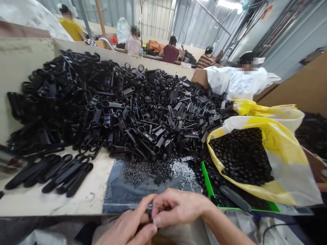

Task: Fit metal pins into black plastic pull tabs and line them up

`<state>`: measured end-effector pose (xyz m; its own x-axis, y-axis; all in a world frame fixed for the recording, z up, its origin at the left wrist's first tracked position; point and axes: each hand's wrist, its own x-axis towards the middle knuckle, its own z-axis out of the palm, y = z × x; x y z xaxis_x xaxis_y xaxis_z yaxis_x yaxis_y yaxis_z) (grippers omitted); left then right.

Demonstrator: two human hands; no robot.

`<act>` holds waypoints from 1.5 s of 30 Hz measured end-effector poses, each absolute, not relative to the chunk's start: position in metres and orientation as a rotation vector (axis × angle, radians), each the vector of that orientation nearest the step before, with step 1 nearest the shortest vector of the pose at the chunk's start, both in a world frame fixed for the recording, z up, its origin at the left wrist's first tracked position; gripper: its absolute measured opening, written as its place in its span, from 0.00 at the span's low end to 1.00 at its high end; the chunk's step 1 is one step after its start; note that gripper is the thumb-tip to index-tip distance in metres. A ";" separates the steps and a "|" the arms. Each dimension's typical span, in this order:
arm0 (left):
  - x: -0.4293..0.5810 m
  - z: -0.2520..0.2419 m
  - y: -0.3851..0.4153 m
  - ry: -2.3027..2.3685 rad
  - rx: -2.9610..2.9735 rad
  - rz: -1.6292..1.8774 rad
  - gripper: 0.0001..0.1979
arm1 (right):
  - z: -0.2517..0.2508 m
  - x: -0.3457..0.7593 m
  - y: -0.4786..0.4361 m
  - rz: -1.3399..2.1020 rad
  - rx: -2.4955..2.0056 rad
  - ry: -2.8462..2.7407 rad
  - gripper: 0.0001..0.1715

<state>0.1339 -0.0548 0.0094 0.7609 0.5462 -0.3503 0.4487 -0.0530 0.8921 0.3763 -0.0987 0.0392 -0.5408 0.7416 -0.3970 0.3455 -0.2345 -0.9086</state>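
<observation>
My left hand [127, 226] and my right hand [178, 207] meet at the table's near edge, fingers pinched together around a small dark part that I cannot make out. Just beyond them a piece of denim cloth [122, 195] carries a heap of small metal pins and black beads [158, 170]. Behind that rises a big pile of black plastic parts [114, 105]. Several long black handles [56, 172] lie in a row at the left.
A yellow and white bag [281, 160] full of small black balls sits at the right, over a green tray [208, 183]. Several people work at benches further back; one in white bends over at the right. A wooden wall bounds the table.
</observation>
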 end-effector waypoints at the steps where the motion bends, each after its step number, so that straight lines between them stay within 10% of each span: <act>1: 0.141 0.006 -0.060 0.843 1.552 0.094 0.31 | 0.036 0.378 -0.097 1.762 -1.301 -1.684 0.11; 7: 0.167 0.010 -0.059 0.995 0.884 0.394 0.35 | 0.029 0.399 -0.073 0.508 -2.003 -1.614 0.13; 12: 0.177 0.015 -0.059 0.864 0.676 0.443 0.32 | 0.022 0.401 -0.048 0.257 -2.206 -1.576 0.15; 26: 0.171 0.018 -0.063 0.850 0.533 0.474 0.22 | 0.019 0.371 -0.106 0.625 -1.571 -1.430 0.12; 45: 0.160 0.015 -0.075 0.902 0.834 0.352 0.36 | 0.012 0.346 -0.111 0.554 -1.365 -1.702 0.14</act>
